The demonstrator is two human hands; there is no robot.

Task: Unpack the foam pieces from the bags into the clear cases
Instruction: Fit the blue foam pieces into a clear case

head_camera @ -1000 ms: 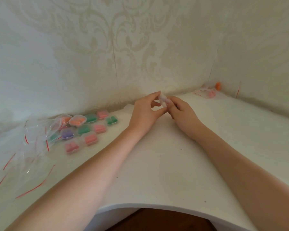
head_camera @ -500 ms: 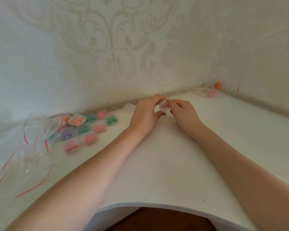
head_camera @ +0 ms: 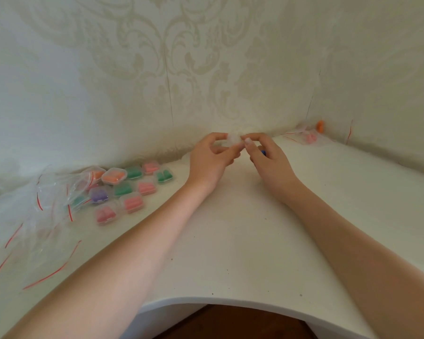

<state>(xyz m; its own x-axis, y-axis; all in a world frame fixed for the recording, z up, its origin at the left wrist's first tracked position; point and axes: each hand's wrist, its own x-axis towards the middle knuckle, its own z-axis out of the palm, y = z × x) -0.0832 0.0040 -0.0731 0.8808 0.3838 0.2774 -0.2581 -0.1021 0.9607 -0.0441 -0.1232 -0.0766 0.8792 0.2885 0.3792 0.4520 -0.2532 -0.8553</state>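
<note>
Both hands meet near the back wall over a small clear case point(head_camera: 233, 139). My left hand point(head_camera: 212, 159) pinches the case from the left, thumb and forefinger curled round it. My right hand point(head_camera: 267, 159) pinches its right side with fingertips, and a bit of blue foam piece point(head_camera: 263, 152) shows under its fingers. Several clear cases point(head_camera: 132, 189) filled with orange, green, pink and purple foam lie in a cluster at the left. Clear zip bags point(head_camera: 47, 204) with red seal strips are heaped at the far left.
In the far right corner lies another bag with pink foam point(head_camera: 310, 138) and an orange foam piece point(head_camera: 320, 126). Patterned walls close the white table point(head_camera: 242, 241) at the back and right. The table's curved front edge is just below my forearms.
Both hands have lifted the clear case slightly and shifted their fingers on it. A blue piece now shows under my right hand.
</note>
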